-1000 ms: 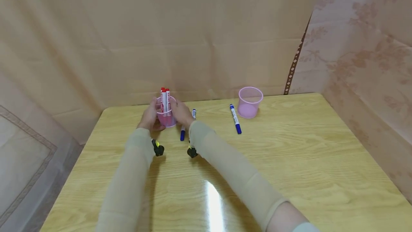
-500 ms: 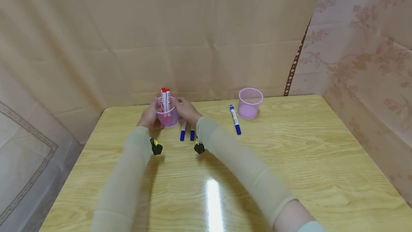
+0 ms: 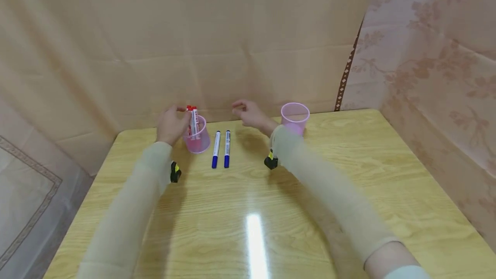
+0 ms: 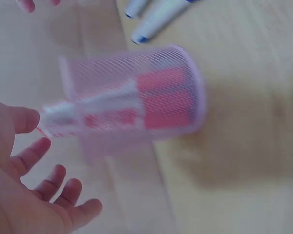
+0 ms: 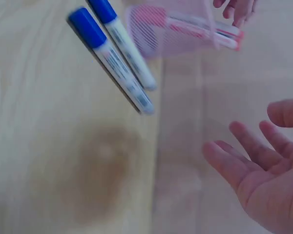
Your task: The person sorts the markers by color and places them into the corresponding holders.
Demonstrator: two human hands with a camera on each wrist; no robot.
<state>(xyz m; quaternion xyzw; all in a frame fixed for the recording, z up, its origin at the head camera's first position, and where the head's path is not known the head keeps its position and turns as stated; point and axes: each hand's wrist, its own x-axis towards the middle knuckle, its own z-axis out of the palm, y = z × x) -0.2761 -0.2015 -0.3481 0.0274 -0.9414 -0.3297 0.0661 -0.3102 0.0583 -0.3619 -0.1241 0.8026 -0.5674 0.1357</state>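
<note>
A pink mesh cup (image 3: pixel 198 141) with several red-capped markers (image 3: pixel 195 119) upright in it stands at the table's back left. Beside its rim is my left hand (image 3: pixel 169 125), its fingers apart and off the cup in the left wrist view, where the hand (image 4: pixel 34 185) holds nothing. Two blue-capped markers (image 3: pixel 215 150) (image 3: pixel 227 150) lie side by side right of that cup. Over the back edge, between the cups, my right hand (image 3: pixel 252 115) is raised with loosely bent fingers and nothing in it; the right wrist view shows the same hand (image 5: pixel 268 175) away from the markers (image 5: pixel 119 73).
A second pink mesh cup (image 3: pixel 295 113) stands at the back right, partly covered by the right sleeve (image 3: pixel 329 175). The third blue-capped marker seen earlier is hidden now. A beige curtain (image 3: pixel 217 46) hangs behind the wooden table (image 3: pixel 217 236).
Both hands have come off the left cup: the left moved slightly left and up, the right moved right toward the other cup. The two blue-capped markers beside the left cup are now uncovered.
</note>
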